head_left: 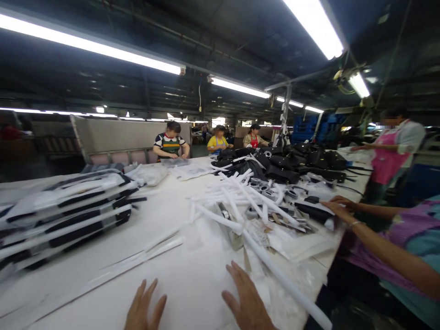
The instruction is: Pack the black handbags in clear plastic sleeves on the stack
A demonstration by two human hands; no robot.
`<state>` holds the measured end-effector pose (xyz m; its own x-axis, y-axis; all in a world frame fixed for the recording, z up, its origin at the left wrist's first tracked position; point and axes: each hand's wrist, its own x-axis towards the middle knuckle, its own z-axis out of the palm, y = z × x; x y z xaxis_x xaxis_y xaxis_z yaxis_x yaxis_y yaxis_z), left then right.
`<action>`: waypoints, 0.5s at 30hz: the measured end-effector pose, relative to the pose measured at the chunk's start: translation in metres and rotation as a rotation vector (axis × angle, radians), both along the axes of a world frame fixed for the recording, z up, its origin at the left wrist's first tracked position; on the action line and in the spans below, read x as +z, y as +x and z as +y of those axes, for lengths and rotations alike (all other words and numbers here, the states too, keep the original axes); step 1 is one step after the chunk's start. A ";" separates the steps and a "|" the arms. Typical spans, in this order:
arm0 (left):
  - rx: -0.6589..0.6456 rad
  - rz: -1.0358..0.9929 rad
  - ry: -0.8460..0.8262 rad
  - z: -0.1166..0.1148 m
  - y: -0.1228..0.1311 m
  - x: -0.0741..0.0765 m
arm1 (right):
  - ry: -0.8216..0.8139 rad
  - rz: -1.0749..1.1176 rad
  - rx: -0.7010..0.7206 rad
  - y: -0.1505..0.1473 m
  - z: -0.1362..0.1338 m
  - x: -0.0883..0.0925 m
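My left hand [145,306] is over the white table [192,284] at the bottom of the head view, fingers apart and nothing in it. To its right, my right hand [245,298] is also spread and holds nothing. Whether either palm touches the tabletop I cannot tell. A long white foam tube [285,279] runs just right of my right hand. Beyond that hand lies a heap of white foam tubes [240,195]. Thin clear plastic strips [147,254] lie on the table ahead of my left hand.
Wrapped black-and-white bundles [68,215] are stacked at the left. Black padded pieces [285,165] form a pile at the back right. At the right edge, a co-worker's hands [338,208] rest on a black piece. Several other people stand around the table. Plastic scraps [292,243] lie at the right.
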<state>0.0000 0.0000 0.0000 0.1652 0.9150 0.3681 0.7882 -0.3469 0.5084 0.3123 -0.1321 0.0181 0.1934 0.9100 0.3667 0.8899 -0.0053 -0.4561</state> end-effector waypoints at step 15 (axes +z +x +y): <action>0.042 0.350 -0.063 -0.034 0.032 0.020 | -0.041 0.096 0.010 -0.009 0.005 -0.002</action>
